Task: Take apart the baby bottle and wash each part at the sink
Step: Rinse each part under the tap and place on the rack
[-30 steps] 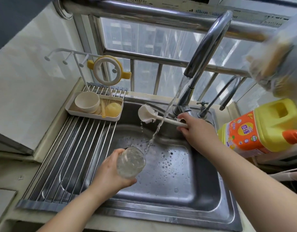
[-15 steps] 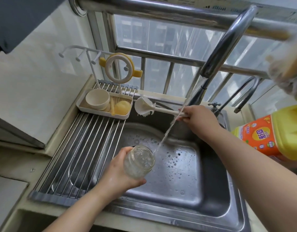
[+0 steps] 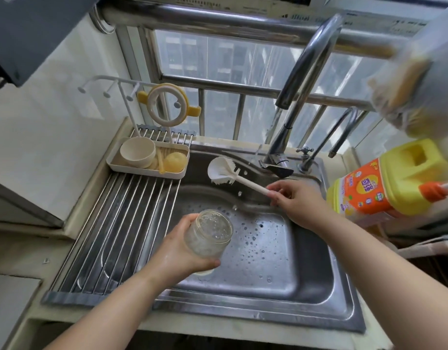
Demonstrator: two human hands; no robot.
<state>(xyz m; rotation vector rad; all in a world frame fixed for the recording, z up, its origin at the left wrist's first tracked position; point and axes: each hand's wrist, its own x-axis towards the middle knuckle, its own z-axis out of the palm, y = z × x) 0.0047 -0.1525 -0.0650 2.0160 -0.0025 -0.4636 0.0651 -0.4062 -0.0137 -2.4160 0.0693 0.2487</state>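
Disassembly looks complete, judging by how the parts lie. The bare bottle body (image 3: 209, 234), a clear wide-mouthed vessel with no collar or teat on it, sits in the left hand (image 3: 178, 251), whose fingers and thumb curl round its wall. It is tilted with the mouth toward the faucet (image 3: 301, 79) and held over the basin of the steel sink (image 3: 288, 281). Droplets cling inside it and no stream runs from the spout, so I take it as wetted and ready to scrub.

The right hand (image 3: 300, 202) pinches the handle of a white bottle brush (image 3: 221, 171) near its end; the bristle head points left, above the back rim of the sink, well apart from the bottle mouth.

On the roll-up drying rack (image 3: 117, 231) stands a cream tray (image 3: 117, 168) holding a cream cap (image 3: 137, 151) and a yellowish teat (image 3: 176, 161). A ring-shaped collar with yellow handles (image 3: 167, 106) hangs on the white hook stand above. Whether those pieces are already washed or only set aside, I cannot tell.

A yellow detergent jug (image 3: 394, 178) lies on the bench at right.

What seems left: brushing and rinsing the bottle body, then any unwashed small parts. I would put the task near its middle.
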